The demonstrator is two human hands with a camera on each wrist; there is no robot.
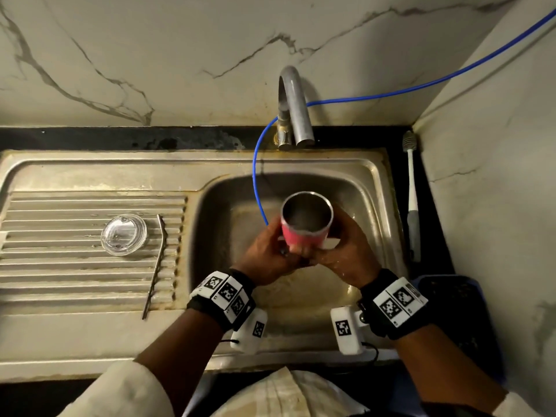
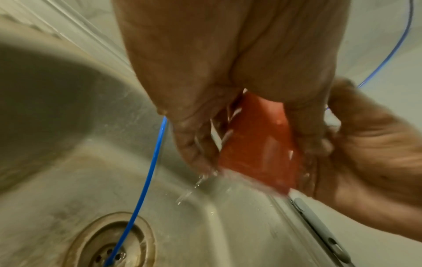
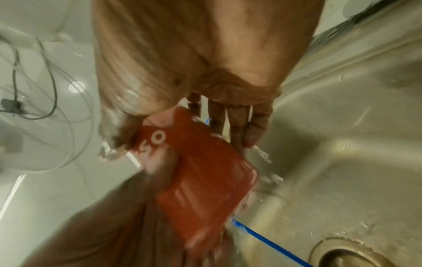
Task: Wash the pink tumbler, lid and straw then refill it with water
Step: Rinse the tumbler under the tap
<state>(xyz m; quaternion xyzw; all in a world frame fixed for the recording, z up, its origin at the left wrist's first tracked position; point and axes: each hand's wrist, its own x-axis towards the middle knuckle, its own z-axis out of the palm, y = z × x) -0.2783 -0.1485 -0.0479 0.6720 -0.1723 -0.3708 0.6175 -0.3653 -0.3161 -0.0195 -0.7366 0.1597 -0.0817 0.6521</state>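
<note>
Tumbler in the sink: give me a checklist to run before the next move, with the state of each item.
1. Tumbler held over the sink basin: ok.
2. Left hand and right hand both grip it: ok.
3. Tumbler mouth open, facing up: ok.
4. Lid off, lying on the drainboard: ok.
5. Straw beside the lid, apart from it: ok.
6. Tumbler inside clean: cannot tell.

Head view straight down over sink (image 1: 388,188); wrist views close, sharing basin
</note>
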